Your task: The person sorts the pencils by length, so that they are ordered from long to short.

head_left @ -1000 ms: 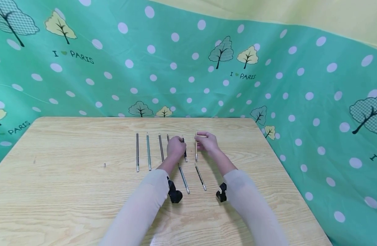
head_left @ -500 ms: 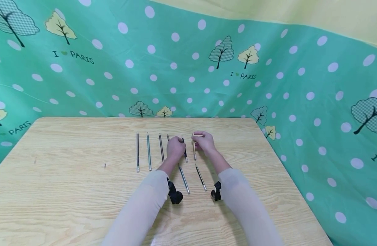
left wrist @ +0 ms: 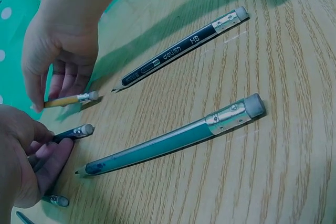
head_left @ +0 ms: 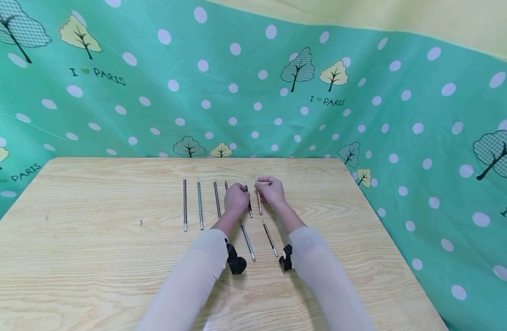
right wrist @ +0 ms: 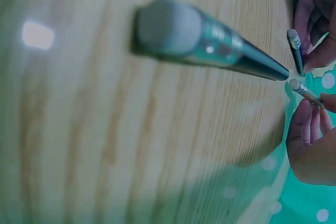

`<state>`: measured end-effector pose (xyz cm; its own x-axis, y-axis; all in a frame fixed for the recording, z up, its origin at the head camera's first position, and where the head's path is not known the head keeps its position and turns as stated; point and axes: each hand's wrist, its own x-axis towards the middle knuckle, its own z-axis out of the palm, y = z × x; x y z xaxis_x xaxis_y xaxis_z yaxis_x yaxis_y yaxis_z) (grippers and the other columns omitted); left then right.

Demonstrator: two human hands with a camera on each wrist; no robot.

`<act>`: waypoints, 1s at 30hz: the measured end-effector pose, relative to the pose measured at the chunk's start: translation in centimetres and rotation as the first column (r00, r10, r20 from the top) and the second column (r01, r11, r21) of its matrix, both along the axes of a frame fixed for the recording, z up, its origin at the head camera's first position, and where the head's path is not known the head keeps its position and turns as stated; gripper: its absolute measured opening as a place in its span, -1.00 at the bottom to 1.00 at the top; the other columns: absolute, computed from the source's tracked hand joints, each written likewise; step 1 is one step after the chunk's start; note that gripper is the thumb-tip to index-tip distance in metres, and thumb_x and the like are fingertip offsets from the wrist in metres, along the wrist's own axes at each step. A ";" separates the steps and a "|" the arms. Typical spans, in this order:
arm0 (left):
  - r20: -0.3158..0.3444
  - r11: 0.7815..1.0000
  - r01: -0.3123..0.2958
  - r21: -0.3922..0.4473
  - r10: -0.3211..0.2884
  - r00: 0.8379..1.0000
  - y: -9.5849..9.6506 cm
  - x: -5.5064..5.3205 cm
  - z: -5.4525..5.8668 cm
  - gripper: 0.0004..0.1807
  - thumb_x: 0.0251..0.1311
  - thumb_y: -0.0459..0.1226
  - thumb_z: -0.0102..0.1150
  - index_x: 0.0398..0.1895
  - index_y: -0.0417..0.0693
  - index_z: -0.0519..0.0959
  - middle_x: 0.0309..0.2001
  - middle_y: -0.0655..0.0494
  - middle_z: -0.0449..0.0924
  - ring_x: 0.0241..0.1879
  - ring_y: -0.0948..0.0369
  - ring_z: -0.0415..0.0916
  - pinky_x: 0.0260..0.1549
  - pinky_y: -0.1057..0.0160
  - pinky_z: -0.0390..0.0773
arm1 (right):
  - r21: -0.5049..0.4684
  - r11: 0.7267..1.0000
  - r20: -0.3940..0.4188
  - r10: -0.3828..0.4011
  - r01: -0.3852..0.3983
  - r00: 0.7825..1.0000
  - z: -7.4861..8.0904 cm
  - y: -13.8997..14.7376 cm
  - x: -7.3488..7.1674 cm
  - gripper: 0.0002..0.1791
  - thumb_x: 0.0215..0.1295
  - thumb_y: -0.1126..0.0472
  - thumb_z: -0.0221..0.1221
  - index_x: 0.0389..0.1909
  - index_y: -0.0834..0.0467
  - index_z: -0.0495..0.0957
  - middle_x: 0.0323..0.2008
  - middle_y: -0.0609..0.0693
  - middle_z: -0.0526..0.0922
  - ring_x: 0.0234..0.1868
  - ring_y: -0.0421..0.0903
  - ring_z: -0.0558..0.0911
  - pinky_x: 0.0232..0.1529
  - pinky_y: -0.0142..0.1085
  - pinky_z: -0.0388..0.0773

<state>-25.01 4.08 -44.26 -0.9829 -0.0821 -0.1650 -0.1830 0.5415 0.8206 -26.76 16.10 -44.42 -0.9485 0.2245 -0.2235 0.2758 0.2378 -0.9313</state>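
My left hand (head_left: 237,198) pinches a dark pencil (head_left: 250,209) that points away from me, its eraser end toward me. Just right of it, my right hand (head_left: 272,191) holds a yellow pencil (head_left: 260,206) between thumb and fingers. In the left wrist view, the yellow pencil's eraser end (left wrist: 84,97) sticks out from the right fingertips, a short gap from the dark pencil (left wrist: 73,132). The right wrist view shows both pencils side by side, the yellow pencil (right wrist: 306,94) in the right fingers. Under the left hand, another pencil (left wrist: 56,200) is partly hidden.
Left of the hands lie a dark pencil (head_left: 185,204), a teal pencil (head_left: 200,204) and another dark pencil (head_left: 216,197) in a row. Nearer me are a blue-green pencil (head_left: 247,241) and a black pencil (head_left: 270,238). A small grey bit (head_left: 141,222) lies on the wooden table (head_left: 92,266).
My right hand has moved left with the yellow pencil, bringing it closer to the dark pencil at my left hand. The left hand has stayed put.
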 end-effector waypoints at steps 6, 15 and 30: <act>-0.024 0.999 0.013 -0.029 -0.014 1.000 0.1 0.0 -0.1 -0.70 0.19 -0.33 0.03 -0.02 -0.19 0.53 -0.09 -0.09 0.63 -0.31 0.06 0.60 -0.24 0.20 0.62 | 0.054 0.998 -0.005 0.018 -0.018 1.000 0.1 -0.2 0.0 -0.72 0.18 0.20 0.20 -0.07 0.08 0.57 -0.39 -0.01 0.59 -0.50 -0.17 0.54 -0.51 -0.40 0.59; -0.036 0.999 0.014 -0.051 -0.016 0.999 0.1 0.0 -0.1 -0.72 0.22 -0.31 0.03 -0.03 -0.21 0.53 -0.08 -0.11 0.62 -0.22 0.03 0.60 -0.15 0.14 0.61 | 0.092 0.995 -0.012 0.038 -0.037 0.999 0.3 -0.9 0.0 -0.73 0.19 0.21 0.19 -0.07 0.11 0.57 -0.47 0.05 0.59 -0.57 -0.17 0.52 -0.59 -0.40 0.52; -0.062 1.000 -0.001 -0.031 -0.001 0.998 0.2 -0.1 -0.4 -0.76 0.21 -0.33 0.06 -0.08 -0.21 0.54 -0.12 -0.08 0.62 -0.13 0.02 0.56 -0.10 0.12 0.58 | 0.249 0.967 -0.009 0.061 -0.057 0.998 -0.1 -1.5 -0.9 -0.75 0.19 0.17 0.22 -0.12 0.14 0.61 -0.51 -0.03 0.56 -0.61 -0.24 0.47 -0.62 -0.48 0.42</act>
